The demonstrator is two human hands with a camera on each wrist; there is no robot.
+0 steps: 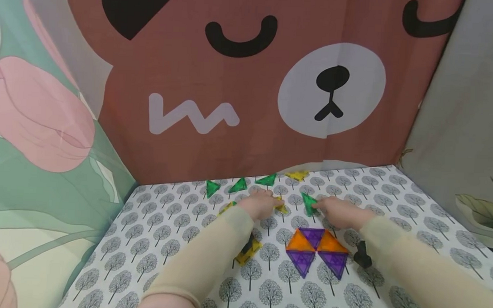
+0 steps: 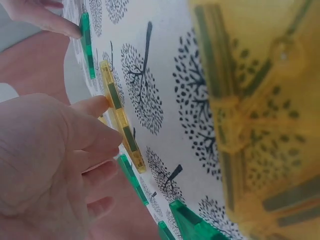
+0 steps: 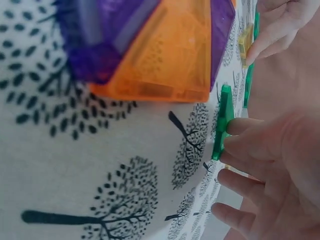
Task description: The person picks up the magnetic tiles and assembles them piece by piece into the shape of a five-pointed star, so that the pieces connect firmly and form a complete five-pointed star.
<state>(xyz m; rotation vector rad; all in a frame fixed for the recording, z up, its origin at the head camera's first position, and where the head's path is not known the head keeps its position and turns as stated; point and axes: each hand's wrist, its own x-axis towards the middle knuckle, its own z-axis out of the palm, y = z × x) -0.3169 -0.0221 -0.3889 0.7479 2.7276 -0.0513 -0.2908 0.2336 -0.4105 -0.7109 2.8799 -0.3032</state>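
Fingertips of my left hand touch a yellow triangular magnetic tile lying on the patterned cloth; the other fingers are loosely extended in the left wrist view. To the right, my right hand rests thumb and index fingertips on a green triangular magnetic tile, its remaining fingers spread. Nearer to me, two orange tiles and three purple tiles lie edge to edge, their corners meeting at a middle point. A large yellow tile is close to the left wrist camera, and my left sleeve partly covers it in the head view.
Along the back lie green triangles and a yellow piece. Another green and yellow bit shows behind my left sleeve. A brown bear-print curtain stands behind the tree-print cloth, with fabric walls at both sides.
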